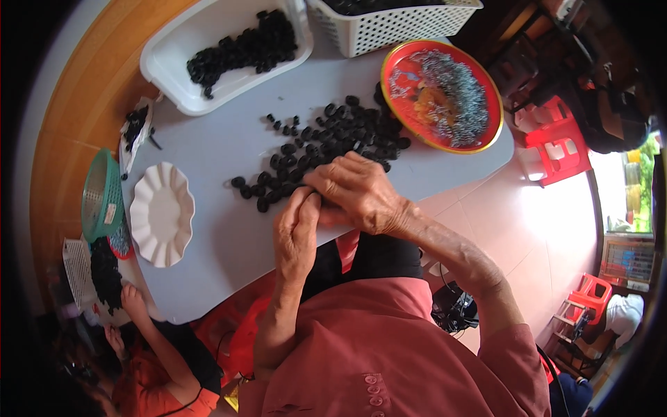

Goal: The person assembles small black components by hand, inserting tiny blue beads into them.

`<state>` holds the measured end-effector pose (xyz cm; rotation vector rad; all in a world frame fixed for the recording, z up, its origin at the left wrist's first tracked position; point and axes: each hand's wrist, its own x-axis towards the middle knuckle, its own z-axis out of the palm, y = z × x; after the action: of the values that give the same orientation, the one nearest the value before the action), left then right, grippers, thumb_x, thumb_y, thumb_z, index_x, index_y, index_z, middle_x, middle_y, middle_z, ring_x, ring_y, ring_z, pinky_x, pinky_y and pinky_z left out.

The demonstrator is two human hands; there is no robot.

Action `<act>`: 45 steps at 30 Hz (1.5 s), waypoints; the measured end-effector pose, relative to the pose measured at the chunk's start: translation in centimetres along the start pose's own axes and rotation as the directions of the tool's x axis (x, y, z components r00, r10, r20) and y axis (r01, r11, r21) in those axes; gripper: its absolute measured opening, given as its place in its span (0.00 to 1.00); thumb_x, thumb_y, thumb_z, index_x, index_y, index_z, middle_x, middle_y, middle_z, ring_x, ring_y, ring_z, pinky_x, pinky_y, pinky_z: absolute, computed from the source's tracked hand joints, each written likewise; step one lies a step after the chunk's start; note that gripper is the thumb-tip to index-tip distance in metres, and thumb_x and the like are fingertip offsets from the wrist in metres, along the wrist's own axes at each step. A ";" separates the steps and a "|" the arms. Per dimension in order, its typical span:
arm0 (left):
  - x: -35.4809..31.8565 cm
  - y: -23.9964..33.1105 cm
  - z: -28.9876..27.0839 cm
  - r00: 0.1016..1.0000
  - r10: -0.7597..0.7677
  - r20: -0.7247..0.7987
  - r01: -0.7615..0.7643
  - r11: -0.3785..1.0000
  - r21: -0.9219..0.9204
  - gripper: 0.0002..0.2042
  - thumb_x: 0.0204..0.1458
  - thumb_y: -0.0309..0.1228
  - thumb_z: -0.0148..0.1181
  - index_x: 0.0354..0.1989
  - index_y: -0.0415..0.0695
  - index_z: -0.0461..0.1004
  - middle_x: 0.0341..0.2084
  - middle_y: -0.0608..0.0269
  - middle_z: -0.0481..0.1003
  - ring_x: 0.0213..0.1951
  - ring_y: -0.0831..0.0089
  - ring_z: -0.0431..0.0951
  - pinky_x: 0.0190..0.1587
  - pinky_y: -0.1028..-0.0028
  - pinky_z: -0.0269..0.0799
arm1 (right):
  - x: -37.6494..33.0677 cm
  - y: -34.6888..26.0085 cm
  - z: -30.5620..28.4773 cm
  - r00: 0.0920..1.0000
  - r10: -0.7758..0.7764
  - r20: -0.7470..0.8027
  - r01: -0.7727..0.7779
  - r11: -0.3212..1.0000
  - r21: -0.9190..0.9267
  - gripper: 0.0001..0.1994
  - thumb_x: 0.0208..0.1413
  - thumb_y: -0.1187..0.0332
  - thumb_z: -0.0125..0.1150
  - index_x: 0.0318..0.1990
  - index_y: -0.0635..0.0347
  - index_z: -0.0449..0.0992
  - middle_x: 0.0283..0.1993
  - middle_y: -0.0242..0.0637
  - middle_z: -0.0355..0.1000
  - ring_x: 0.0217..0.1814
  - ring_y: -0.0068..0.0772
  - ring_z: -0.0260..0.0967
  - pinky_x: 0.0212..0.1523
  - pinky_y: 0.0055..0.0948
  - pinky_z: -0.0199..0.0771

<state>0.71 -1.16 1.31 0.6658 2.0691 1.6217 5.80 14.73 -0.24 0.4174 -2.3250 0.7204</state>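
Observation:
My left hand [297, 226] and my right hand [361, 191] meet over the near edge of the table, fingertips pressed together. The fingers of both are closed, and whatever they pinch is mostly covered; only a bit of black shows between them. Just beyond my hands spreads a loose pile of small black round parts [333, 131], some looking like rings or wheels. To the right of the pile, a round red tray [488, 111] with a yellow rim carries a heap of small silvery metal pieces, too fine to name.
At the back stand a white tub [163, 66] with black parts and a white perforated basket [389, 31]. A scalloped white plate [163, 215] lies left on the grey table [215, 229], near a green basket [103, 194]. A co-worker's hand [133, 300] handles black parts at lower left.

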 end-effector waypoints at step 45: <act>1.0 0.3 1.0 0.976 0.196 0.097 -0.185 0.976 -0.111 0.09 0.59 0.29 0.47 0.38 0.37 0.73 0.27 0.62 0.75 0.30 0.76 0.72 0.37 0.77 0.68 | 1.2 12.4 -12.9 0.842 0.512 0.168 -0.413 0.813 -0.410 0.05 0.46 0.73 0.59 0.24 0.65 0.77 0.22 0.44 0.72 0.22 0.39 0.71 0.25 0.36 0.70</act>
<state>0.55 0.28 1.32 0.9196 1.8808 1.7409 5.58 32.15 4.01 -0.2590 -2.7909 0.4500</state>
